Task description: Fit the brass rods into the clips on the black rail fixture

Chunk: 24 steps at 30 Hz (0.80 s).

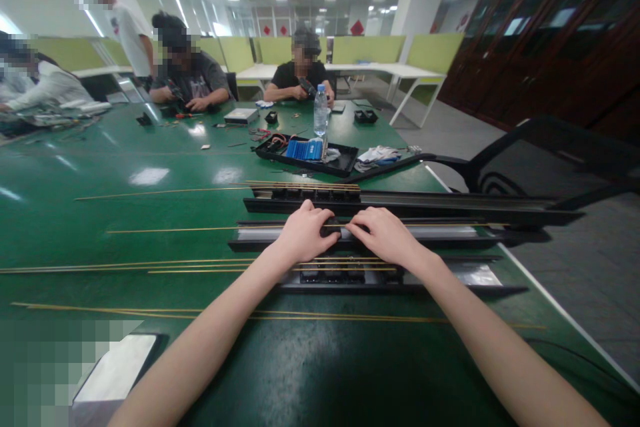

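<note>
Most of the view is taken up by a green table point(300, 360), which is bordered on the right by a dark wooden cabinet point(530, 40) and, nearer, a black chair point(560, 153). On the far side, two seated people point(195, 73) point(300, 77) are seen at the table, and a standing person point(133, 37) is seen behind them on the left.

Three long black channels are laid roughly parallel across the table: a far channel point(450, 207), a middle channel point(450, 242) and a near channel point(450, 290). Beyond them, a black tray point(300, 163) is filled partly with a blue object point(305, 149) and wires; a clear bottle point(321, 110) is stood behind it.

Over the middle channel, a small black block point(331, 228) is gripped between the thumb and fingers of the left hand point(306, 232); whether the channel floor is touched by it cannot be told. Just beside it, a thin gold rod point(170, 231), stretched lengthwise along the middle channel and past its left end, is pinched between the thumb and fingertips of the right hand point(383, 233). Rows of black blocks are held in the far and near channels, with more gold rods laid over them.
</note>
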{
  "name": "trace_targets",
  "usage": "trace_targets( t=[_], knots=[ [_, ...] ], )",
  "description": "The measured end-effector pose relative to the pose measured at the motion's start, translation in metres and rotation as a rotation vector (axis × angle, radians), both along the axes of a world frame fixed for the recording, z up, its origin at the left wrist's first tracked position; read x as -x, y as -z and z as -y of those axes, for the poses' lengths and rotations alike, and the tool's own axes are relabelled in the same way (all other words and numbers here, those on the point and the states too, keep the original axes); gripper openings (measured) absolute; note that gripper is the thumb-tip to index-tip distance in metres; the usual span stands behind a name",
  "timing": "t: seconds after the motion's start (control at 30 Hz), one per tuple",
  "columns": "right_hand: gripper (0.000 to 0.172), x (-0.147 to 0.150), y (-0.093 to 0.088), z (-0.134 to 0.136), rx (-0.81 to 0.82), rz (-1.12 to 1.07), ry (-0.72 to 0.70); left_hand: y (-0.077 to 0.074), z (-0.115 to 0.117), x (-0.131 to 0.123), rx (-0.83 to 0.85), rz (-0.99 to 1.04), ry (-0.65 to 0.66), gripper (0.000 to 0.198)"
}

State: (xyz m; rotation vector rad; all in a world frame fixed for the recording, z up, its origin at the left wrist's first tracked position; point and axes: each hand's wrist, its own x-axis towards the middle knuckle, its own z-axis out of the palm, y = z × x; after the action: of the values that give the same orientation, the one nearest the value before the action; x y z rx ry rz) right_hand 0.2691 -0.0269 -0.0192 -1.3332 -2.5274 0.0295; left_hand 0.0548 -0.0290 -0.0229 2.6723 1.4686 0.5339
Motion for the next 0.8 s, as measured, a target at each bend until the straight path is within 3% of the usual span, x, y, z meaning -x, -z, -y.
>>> trace_targets(
  t=[0.8],
  knots=[
    [0.029,-0.0084,0.0017,-0.003,0.039,-0.101,-0.039,-0.0011,0.0005,-0.0005,0.013,-0.001,-0.007,0.042]
  ],
)
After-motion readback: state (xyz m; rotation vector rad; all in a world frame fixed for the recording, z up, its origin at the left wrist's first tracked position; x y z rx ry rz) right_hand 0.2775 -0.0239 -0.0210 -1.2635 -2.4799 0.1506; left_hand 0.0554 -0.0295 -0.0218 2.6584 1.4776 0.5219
